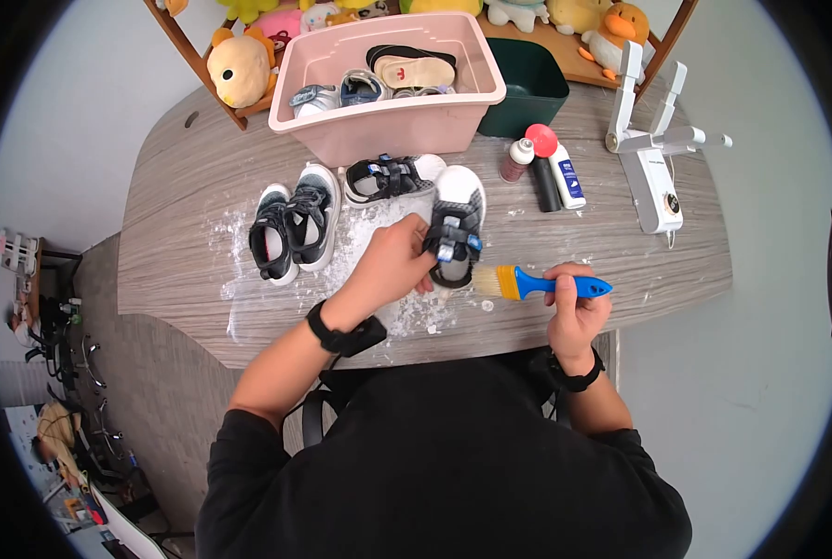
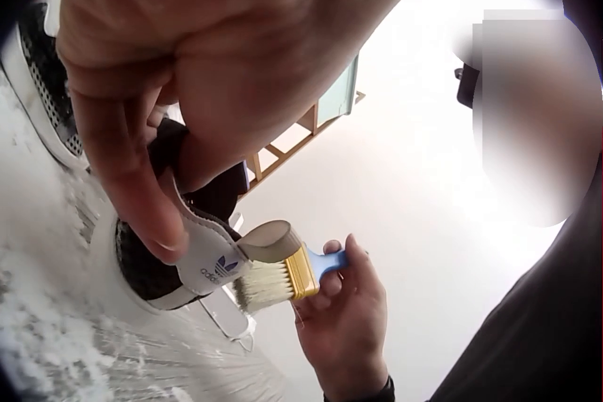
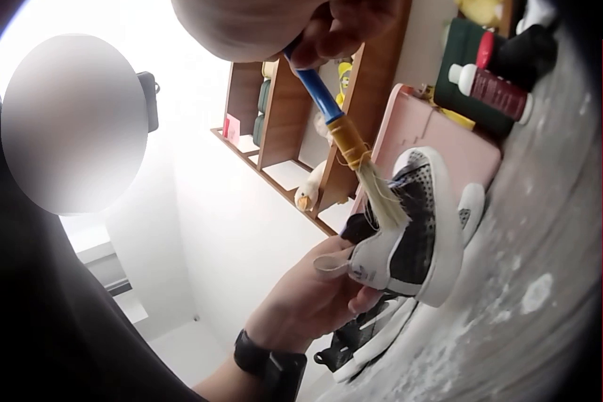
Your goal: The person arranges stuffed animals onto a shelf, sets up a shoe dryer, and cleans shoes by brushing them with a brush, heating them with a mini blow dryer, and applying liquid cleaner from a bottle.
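Note:
My left hand grips a small black-and-white sneaker by its ankle opening, toe pointing away from me. The white heel tab, with a blue logo, shows in the left wrist view. In my right hand is a paintbrush with a blue handle and yellow band. Its pale bristles overlap the sneaker's side near the heel in the right wrist view. Another black-and-white sneaker lies behind my left hand. To its left stands a pair of grey-and-black sneakers.
White powder is scattered on the wood-grain table. At the back stand a pink bin of footwear and a dark green bin. Several bottles and a white folding device occupy the right side. Plush toys sit beyond.

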`<state>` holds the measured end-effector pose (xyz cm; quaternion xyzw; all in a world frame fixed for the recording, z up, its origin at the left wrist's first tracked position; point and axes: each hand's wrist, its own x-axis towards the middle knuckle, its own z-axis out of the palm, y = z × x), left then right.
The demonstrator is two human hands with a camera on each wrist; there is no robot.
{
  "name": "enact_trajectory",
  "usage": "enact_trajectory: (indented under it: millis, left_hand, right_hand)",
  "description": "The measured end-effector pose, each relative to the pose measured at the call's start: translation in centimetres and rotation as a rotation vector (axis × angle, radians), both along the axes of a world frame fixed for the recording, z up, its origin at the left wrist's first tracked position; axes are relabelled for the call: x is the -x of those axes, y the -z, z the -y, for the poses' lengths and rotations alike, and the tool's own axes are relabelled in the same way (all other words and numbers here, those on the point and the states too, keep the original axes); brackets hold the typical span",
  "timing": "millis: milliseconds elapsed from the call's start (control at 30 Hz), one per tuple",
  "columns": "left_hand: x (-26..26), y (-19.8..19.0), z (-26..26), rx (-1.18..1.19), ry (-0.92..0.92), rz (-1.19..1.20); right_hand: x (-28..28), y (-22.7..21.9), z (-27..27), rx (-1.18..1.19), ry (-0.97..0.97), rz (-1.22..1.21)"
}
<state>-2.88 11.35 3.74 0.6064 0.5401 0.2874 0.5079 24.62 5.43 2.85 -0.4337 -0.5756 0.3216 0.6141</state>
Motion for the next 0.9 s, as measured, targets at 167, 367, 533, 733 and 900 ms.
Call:
enact_trajectory:
  millis: [167, 367, 533, 733, 900]
  left_hand:
    - [-2.9, 2.5, -4.1, 0.203, 0.031, 0.106]
    - [-1.0, 3.0, -2.1, -0.476, -0.020, -0.368]
    - [3.9, 0.5, -1.3, -0.813, -0.226, -0.774]
    - [5.3, 2.2, -1.8, -0.821, -0.015, -1.045]
    - [5.0, 0.0, 4.6, -0.781, 0.051, -0.905]
  right_hand:
    - [-0.9, 0.5, 0.4, 0.002, 0.023, 0.011]
    - [-1.7, 0.8, 1.0, 0.004, 0.074, -0.004]
    - [-2.0, 1.0, 0.7, -0.014, 0.055, 0.020]
    - [0.1, 0.4, -1.2, 0.231, -0.244, 0.101]
    - [1.3, 0.9, -1.7, 0.218, -0.132, 0.222]
